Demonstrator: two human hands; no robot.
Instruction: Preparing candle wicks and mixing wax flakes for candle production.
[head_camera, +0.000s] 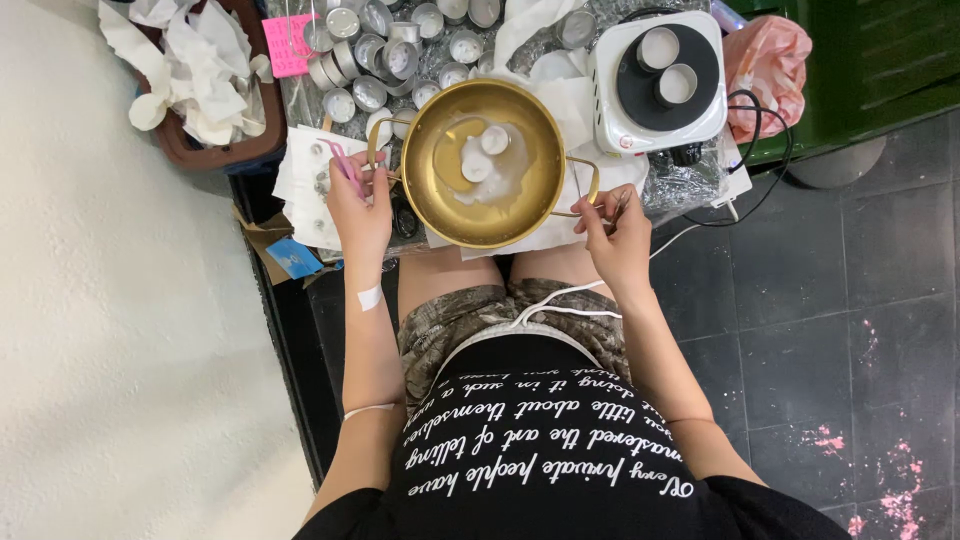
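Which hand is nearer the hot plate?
Right. The right hand is at the gold pan's right handle, just below the hot plate; the left hand is across the pan, holding pink tweezers.

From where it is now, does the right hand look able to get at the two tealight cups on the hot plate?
Probably yes. The right hand sits by the gold pot's right handle, and the tealight cups on the hot plate lie just beyond it with nothing between.
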